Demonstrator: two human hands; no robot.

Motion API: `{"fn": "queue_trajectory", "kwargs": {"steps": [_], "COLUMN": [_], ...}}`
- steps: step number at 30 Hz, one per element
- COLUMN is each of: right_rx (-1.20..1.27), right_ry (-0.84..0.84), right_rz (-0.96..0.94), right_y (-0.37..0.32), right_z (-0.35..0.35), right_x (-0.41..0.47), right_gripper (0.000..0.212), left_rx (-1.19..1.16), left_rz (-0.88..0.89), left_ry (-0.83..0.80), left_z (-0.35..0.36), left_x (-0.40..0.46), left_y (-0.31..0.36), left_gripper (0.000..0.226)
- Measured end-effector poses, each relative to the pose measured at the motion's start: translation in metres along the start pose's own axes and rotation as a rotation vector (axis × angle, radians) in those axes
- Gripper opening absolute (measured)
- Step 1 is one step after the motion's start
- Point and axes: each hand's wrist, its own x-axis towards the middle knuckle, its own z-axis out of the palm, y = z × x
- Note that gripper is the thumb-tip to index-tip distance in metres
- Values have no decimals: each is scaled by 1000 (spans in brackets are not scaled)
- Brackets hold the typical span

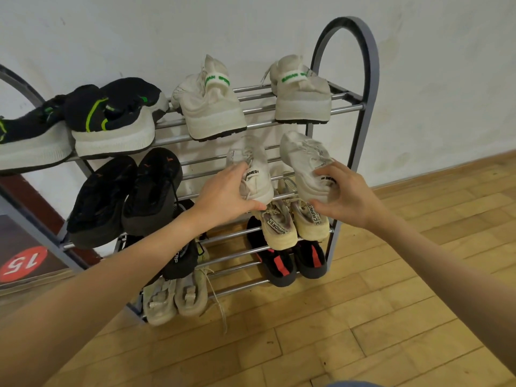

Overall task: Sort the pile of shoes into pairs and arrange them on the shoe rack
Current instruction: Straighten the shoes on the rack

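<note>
A grey metal shoe rack [371,88] with chrome bars stands against a white wall. My left hand [223,196] grips the heel of one white sneaker [251,163] on the second tier's right side. My right hand [343,194] grips the heel of the matching white sneaker [304,160] beside it. Both toes point at the wall. On the top tier sit a pair of white high-tops [212,107] and a navy pair with green stripes [111,115].
Black shoes [125,196] fill the second tier's left. Below are cream sneakers [282,227], black shoes with red stripes [282,266], a black shoe [181,258] and pale sneakers [176,300] at the bottom. Wooden floor [363,317] lies in front; a red "15" sticker [22,263] at left.
</note>
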Motion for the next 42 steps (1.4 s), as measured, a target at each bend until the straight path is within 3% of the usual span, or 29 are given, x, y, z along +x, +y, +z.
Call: {"fn": "queue_trajectory", "kwargs": {"steps": [6,10,16,21,30,33,35,37,39,42], "right_rx": [26,12,40,4,-19,-45,-120,-228,-211,-97], "right_ry": [42,-42,-194,-219,-204,-204,-142,27,219,413], "right_rz": [6,17,61,65,81,69,62,55,27,-88], "right_y": [3,11,17,17,17,12,7,-1,-13,-31], "right_z": [0,4,-3,-10,-14,-16,-15,-10,-5,-2], "right_x": [17,28,38,41,37,30,19,7,0,4], "right_gripper": [51,48,49,47,50,54,58,55,44,29], "left_rx": [-76,-157,-273,-241,-163,-128,-134,-103,13,121], "left_rz": [10,-10,-4,29,7,-2,-5,0,74,329], "left_ry": [-79,-116,-14,27,46,-4,-36,-26,73,308], "left_z": [-6,-7,6,14,28,26,18,5,-11,-36], "left_x": [-1,0,-1,8,21,19,10,-6,-23,-42], "left_y": [-1,-2,9,23,43,42,40,38,38,41], "left_gripper": [83,78,59,53,56,79,96,95,79,48]}}
